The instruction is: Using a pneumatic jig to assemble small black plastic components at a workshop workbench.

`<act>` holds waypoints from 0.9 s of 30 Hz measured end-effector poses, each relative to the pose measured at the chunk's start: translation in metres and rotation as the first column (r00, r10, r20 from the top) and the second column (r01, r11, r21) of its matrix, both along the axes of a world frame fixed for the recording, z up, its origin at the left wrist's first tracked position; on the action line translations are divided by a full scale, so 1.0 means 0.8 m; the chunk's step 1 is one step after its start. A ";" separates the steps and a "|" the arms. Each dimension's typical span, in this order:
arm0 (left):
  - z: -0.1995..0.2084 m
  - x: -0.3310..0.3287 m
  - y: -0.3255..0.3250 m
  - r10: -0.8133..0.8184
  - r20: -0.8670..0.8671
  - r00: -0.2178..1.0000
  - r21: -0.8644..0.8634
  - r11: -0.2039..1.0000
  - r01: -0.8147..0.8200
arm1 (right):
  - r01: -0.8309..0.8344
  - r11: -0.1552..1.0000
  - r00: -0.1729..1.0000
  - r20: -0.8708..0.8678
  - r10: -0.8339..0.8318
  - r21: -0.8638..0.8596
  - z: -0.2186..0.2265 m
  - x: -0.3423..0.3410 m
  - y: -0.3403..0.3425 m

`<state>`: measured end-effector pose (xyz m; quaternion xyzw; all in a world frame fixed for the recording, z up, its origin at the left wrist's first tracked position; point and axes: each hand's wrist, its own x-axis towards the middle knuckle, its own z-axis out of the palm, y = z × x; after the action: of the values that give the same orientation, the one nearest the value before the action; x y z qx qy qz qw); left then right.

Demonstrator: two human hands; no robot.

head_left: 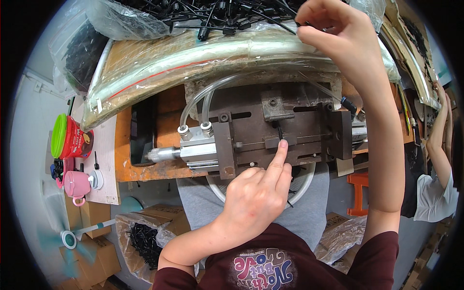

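My left hand [256, 195] reaches over the front of a dark metal clamping fixture [251, 130]. Its index finger is stretched out, the tip touching a small black plastic piece [279, 126] at the middle of the fixture, below a bolted metal block [277, 108]. The other fingers are partly bent. My right hand [340, 29] is raised at the far right, beside a heap of thin black plastic parts [227, 17]. Its thumb and index finger pinch a small black part, mostly hidden by the fingers.
Pneumatic cylinders [199, 150] with clear hoses [195, 99] flank the fixture. Plastic-wrapped padding [193, 63] edges the heap. A phone [143, 135], red tub [77, 137] and pink cup [77, 183] are left. A white rim [309, 181] shows under the bench. Another person's arm [437, 140] is far right.
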<state>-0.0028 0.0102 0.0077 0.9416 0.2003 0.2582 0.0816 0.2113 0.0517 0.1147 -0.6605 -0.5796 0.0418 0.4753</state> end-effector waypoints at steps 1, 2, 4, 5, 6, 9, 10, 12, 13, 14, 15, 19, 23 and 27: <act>0.001 -0.001 0.000 -0.001 -0.005 1.000 -0.001 1.000 0.001 | -0.074 0.996 0.997 0.017 0.073 0.040 -0.011 0.020 -0.002; 0.003 0.000 0.000 -0.014 -0.006 1.000 0.000 1.000 0.014 | -0.138 0.987 0.990 0.040 0.135 0.077 -0.020 0.042 -0.007; 0.012 -0.003 0.003 -0.024 0.008 1.000 -0.077 0.997 0.025 | -0.209 0.977 0.959 -0.186 0.214 0.047 -0.019 0.029 -0.030; 0.018 -0.004 0.003 -0.031 0.020 0.999 -0.114 0.993 0.033 | -0.244 0.969 0.924 -0.293 0.244 0.038 -0.019 0.017 -0.048; 0.020 -0.004 0.004 -0.006 0.132 0.991 -0.131 0.991 0.024 | -0.250 0.968 0.882 -0.407 0.239 0.025 -0.024 0.004 -0.064; 0.031 0.000 0.011 0.045 0.415 0.909 -0.175 0.984 0.032 | -0.293 0.955 0.731 -0.635 0.249 0.037 -0.057 -0.032 -0.107; 0.030 0.003 0.015 0.038 0.460 0.887 -0.158 0.987 0.040 | -0.319 0.948 0.718 -0.654 0.239 -0.004 -0.063 -0.045 -0.118; 0.027 0.005 0.015 -0.004 0.475 0.880 -0.125 0.990 0.071 | -0.317 0.947 0.669 -0.719 0.188 -0.047 -0.079 -0.059 -0.134; 0.026 0.003 0.014 -0.040 0.449 0.893 -0.112 0.989 0.100 | -0.290 0.956 0.677 -0.716 0.171 -0.045 -0.085 -0.061 -0.138; 0.025 0.001 0.013 -0.078 0.420 0.904 -0.098 0.987 0.130 | -0.276 0.960 0.698 -0.697 0.165 -0.049 -0.088 -0.060 -0.139; 0.027 -0.002 0.010 -0.054 0.411 0.910 -0.124 0.986 0.114 | -0.260 0.963 0.701 -0.700 0.139 -0.070 -0.084 -0.061 -0.140; 0.026 -0.019 -0.008 -0.014 0.387 0.922 -0.240 0.964 0.116 | -0.076 0.995 0.917 -0.397 0.046 -0.060 -0.079 -0.067 -0.144; 0.011 -0.021 -0.012 -0.030 0.251 0.967 -0.240 0.966 0.092 | 0.019 1.000 0.994 -0.110 -0.021 -0.017 -0.079 -0.050 -0.145; -0.010 -0.005 -0.006 -0.029 0.145 0.989 -0.043 0.998 0.035 | 0.020 1.000 0.939 -0.344 -0.024 -0.014 -0.074 -0.051 -0.146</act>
<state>-0.0064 0.0057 -0.0004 0.9214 0.1845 0.3197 0.1212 0.1701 -0.0652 0.0554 -0.6520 -0.4799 0.1544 0.5663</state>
